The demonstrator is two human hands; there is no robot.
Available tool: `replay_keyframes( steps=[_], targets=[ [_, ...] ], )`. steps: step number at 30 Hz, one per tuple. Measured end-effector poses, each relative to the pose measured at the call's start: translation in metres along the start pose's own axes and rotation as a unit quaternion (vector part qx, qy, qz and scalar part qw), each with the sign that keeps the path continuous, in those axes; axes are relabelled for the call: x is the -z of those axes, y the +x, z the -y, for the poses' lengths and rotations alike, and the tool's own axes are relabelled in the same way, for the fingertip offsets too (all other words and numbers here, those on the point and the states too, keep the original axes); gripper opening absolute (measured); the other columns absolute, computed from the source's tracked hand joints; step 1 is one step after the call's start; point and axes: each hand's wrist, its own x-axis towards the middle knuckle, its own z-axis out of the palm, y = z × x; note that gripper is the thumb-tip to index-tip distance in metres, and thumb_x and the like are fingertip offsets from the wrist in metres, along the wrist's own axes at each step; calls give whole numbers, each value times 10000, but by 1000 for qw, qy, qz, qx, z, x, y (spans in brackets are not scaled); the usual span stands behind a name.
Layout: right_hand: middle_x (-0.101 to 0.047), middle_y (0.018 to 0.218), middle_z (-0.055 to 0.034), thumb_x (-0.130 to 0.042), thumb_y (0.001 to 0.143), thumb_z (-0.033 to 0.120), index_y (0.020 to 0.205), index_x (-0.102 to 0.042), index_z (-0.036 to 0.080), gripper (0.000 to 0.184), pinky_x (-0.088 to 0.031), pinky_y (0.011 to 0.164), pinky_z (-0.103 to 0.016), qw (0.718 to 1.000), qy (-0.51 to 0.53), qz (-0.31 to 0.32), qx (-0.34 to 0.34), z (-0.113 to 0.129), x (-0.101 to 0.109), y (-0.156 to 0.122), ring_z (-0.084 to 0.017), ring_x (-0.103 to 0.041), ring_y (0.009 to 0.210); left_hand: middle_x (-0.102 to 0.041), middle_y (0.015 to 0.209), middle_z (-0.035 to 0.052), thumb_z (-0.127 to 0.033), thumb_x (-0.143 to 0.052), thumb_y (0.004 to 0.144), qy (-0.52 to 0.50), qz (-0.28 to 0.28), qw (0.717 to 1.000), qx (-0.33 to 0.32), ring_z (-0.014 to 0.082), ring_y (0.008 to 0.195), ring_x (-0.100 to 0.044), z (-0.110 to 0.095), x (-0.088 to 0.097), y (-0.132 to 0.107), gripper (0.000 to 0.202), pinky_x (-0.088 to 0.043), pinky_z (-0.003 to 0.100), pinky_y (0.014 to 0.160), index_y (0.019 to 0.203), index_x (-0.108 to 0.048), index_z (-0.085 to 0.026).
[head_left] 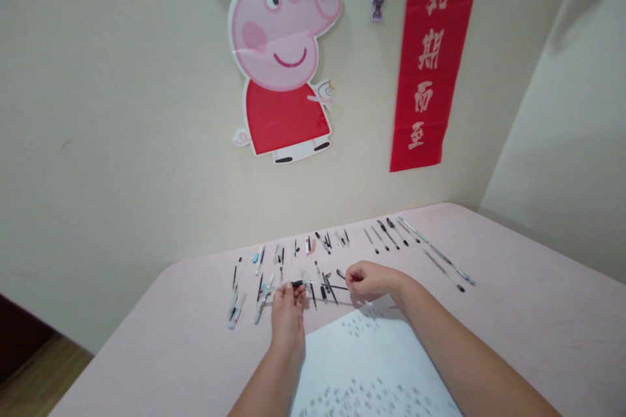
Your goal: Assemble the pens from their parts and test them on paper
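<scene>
My left hand [288, 303] is closed, pinching a pen barrel [297, 284] with a black grip section between thumb and fingers. My right hand [366, 279] is closed too, its fingertips on the end of a thin dark pen refill [336, 286]. The refill lies in line with the barrel, and a pale, see-through stretch shows between the two; I cannot tell how far one sits inside the other. Both hands are just above the table, over the near row of pen parts. Below them lies a white sheet of paper [362, 358] with handwritten marks.
Several taken-apart pens [323, 242] lie in small groups on the pink table [161, 345]. Whole-looking pens [391, 233] and a long clear tube [435, 251] are at the back right. The wall behind carries a cartoon pig cutout [286, 58] and a red banner [430, 58].
</scene>
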Motion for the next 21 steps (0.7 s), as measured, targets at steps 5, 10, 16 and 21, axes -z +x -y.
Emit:
replay_keyframes(
  steps=[5, 10, 16, 21],
  targets=[
    [-581, 537, 38, -473, 581, 108, 697, -594, 161, 176, -324, 383, -140, 1000, -9, -4, 15, -6, 1, 3, -81, -530, 438, -667, 671, 15, -169, -551, 875, 8, 3, 1000, 2, 85, 617, -641, 0, 0, -1, 94, -515, 189, 639, 781, -559, -171],
    [-577, 524, 40, -483, 571, 100, 670, -589, 154, 154, -327, 403, -129, 1000, -11, -11, 14, -7, 1, 4, -65, -518, 438, -656, 653, 12, -177, -598, 846, 4, 11, 1000, 4, 80, 589, -629, -1, 0, -1, 79, -509, 171, 596, 778, -565, -152],
    [-541, 493, 49, -503, 600, 107, 647, -587, 148, 104, -306, 416, -149, 999, -5, -27, 28, -1, 2, 1, -57, -472, 420, -642, 622, 1, -262, -714, 753, 18, 71, 997, 1, 76, 548, -603, 2, 0, -4, 189, -484, 148, 523, 755, -569, -141],
    [-542, 526, 39, -537, 646, 131, 657, -610, 138, 75, -306, 441, -170, 997, 0, -59, 51, 5, -8, 6, -62, -450, 447, -651, 620, 3, -246, -773, 687, 22, 108, 993, 36, 73, 550, -607, 2, -5, -12, 231, -493, 148, 547, 727, -573, -138]
  ],
)
